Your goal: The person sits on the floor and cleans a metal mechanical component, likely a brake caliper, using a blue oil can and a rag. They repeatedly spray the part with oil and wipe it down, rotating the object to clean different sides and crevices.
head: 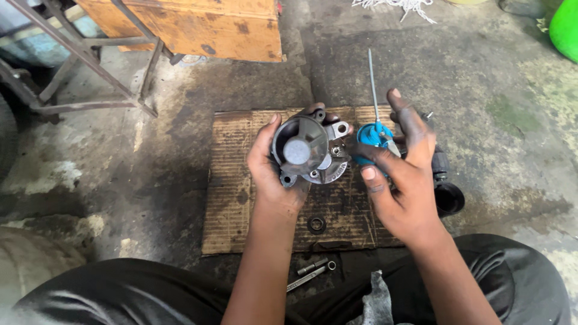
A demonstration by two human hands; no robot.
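**Two greasy hands, one metal housing**

Two hands are busy over a piece of cardboard (241, 198) laid on the stained concrete floor (500, 120). Our left hand (274, 174) is wrapped around a grey metal housing (307, 150), thumb on the near side and fingers curled behind it, holding it up above the cardboard with its open round end facing us. Our right hand (403, 180) grips a screwdriver (374, 129) by its blue handle, thumb and lower fingers closed on it, index finger stretched out straight, the thin shaft pointing away from us. The handle sits just beside the housing's right edge.

Down on the cardboard near our left wrist lies a small black ring (316, 224). Just off the near edge we see a couple of bolts (310, 274) on the floor. A black cylindrical part (447, 192) sits behind our right hand, partly hidden. A wooden box (198, 27) and a rusty metal frame (78, 66) stand further back.
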